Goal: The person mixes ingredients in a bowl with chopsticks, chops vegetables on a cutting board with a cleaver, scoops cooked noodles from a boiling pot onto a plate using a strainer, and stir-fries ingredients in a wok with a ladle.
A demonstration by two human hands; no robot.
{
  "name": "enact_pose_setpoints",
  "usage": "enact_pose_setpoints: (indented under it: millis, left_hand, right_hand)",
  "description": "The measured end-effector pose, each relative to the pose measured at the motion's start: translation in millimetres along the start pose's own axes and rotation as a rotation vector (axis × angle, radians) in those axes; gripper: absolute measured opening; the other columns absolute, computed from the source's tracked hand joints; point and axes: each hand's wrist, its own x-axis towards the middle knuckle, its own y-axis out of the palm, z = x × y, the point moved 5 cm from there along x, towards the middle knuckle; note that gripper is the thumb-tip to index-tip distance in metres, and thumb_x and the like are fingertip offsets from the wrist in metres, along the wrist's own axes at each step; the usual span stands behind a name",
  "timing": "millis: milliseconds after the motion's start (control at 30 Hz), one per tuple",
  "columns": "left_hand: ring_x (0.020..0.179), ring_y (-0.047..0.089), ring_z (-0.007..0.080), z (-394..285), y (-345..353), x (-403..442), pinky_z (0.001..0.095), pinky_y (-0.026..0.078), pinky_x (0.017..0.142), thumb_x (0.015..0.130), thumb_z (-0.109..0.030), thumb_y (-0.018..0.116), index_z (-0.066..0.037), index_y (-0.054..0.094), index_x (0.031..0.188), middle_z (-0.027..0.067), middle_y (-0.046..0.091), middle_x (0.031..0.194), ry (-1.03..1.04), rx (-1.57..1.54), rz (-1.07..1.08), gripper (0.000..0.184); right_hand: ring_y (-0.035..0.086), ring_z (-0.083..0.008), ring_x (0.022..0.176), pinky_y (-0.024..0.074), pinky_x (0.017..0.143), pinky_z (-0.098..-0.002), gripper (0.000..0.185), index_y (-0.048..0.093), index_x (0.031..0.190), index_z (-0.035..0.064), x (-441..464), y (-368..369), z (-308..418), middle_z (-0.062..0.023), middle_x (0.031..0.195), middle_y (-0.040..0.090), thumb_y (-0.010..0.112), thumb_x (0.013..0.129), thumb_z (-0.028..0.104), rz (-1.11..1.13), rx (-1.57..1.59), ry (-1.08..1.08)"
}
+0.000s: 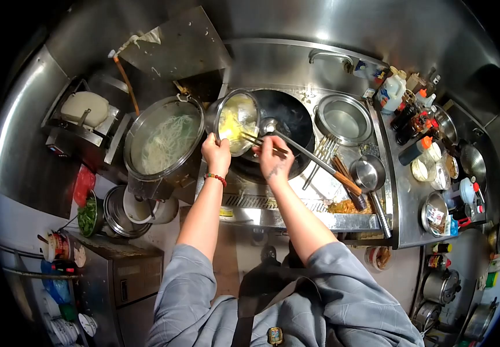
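My left hand (pixel 216 151) grips the near rim of a metal bowl (pixel 254 103), which is tilted over the left side of a black wok (pixel 296 110). Yellow liquid, apparently beaten egg (pixel 231 124), lies in the bowl. Closed around a pair of chopsticks (pixel 253 139), my right hand (pixel 275 161) has their tips inside the bowl. A ladle (pixel 313 157) with a wooden handle rests with its head in the wok, its shaft passing just beyond my right hand. Left of the bowl, a large pot (pixel 131 139) holds noodles (pixel 172 141) in cloudy water.
Right of the wok stand a metal basin (pixel 344 118) of liquid, a large fork (pixel 322 153) and a small saucepan (pixel 368 173). Bottles (pixel 415 151) and bowls crowd the right counter. Green leaves (pixel 89 215) fill a container at left. A faucet (pixel 331 56) is behind the stove.
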Motion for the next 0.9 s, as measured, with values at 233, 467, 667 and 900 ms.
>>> enact_pose_setpoints:
  millis: [233, 467, 667, 900]
  left_hand:
    - [0.062, 0.05, 0.0068, 24.1, -1.6, 16.7, 0.0245, 0.041, 0.057, 0.079, 0.004, 0.058, 0.001, 0.055, 0.074, 0.0003, 0.059, 0.071, -0.076, -0.154, -0.132, 0.007]
    - [0.097, 0.061, 0.031, -55.9, 51.3, -72.9, 0.0462, 0.057, 0.073, 0.078, 0.009, 0.046, 0.0, 0.047, 0.113, 0.0176, 0.056, 0.111, -0.575, -0.798, 0.26, 0.036]
    - [0.091, 0.06, 0.0333, -121.3, 204.9, -246.6, 0.0519, 0.054, 0.073, 0.079, 0.006, 0.054, -0.004, 0.043, 0.096, 0.0172, 0.054, 0.101, -1.002, -0.971, 0.648, 0.022]
    - [0.086, 0.063, 0.0265, -132.8, 394.9, -422.7, 0.0457, 0.057, 0.062, 0.078, 0.005, 0.048, -0.007, 0.046, 0.105, 0.0129, 0.057, 0.1, -1.356, -1.064, 0.717, 0.03]
  right_hand:
    - [0.065, -0.0147, 0.071, 0.0523, 0.063, -0.0239, 0.016, 0.057, 0.099, -0.0016, 14.1, -45.3, -4.7, -0.0083, 0.081, 0.063, 0.052, 0.092, 0.012, -0.055, 0.016, -0.028]
    - [0.061, -0.0269, 0.076, 0.0498, 0.065, -0.0317, 0.016, 0.064, 0.088, 0.003, -1.2, -93.6, 82.3, -0.0124, 0.088, 0.058, 0.063, 0.073, -0.003, 0.253, -0.478, -0.571]
    - [0.058, -0.0299, 0.079, 0.0495, 0.069, -0.0358, 0.024, 0.063, 0.091, 0.002, -13.2, -282.7, 140.2, -0.0124, 0.09, 0.058, 0.072, 0.07, 0.01, 0.288, -1.07, -0.552]
    - [0.037, -0.0322, 0.128, 0.029, 0.108, -0.0321, 0.079, 0.034, 0.136, 0.004, -16.2, -452.6, 169.1, -0.0199, 0.142, 0.031, 0.051, 0.061, -0.016, 0.591, -1.441, 0.022]
